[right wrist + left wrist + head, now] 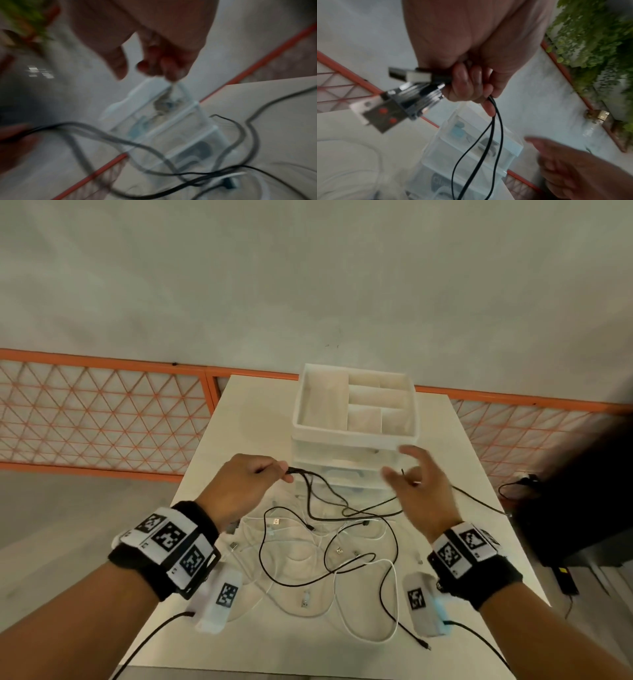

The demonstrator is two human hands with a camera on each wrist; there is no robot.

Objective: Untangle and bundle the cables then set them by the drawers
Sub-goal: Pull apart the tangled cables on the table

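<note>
Black cables (318,494) and white cables (346,621) lie tangled on the white table (246,412) in front of a clear drawer unit (352,433). My left hand (270,474) is raised over the tangle and grips several black cables near their ends. In the left wrist view, USB plugs (412,75) stick out of the left hand (471,86), and the black cables (491,135) hang down before the drawers (447,155). My right hand (407,470) hovers beside the drawers, blurred, with its fingers spread. In the right wrist view the right hand (137,65) holds nothing above the black cables (154,152).
An orange mesh fence (102,412) runs behind the table. A dark object (575,491) with its own cord stands off the table's right edge. Green plants (599,33) and a glass bottle (590,129) stand farther off. The drawer unit's top tray holds open compartments.
</note>
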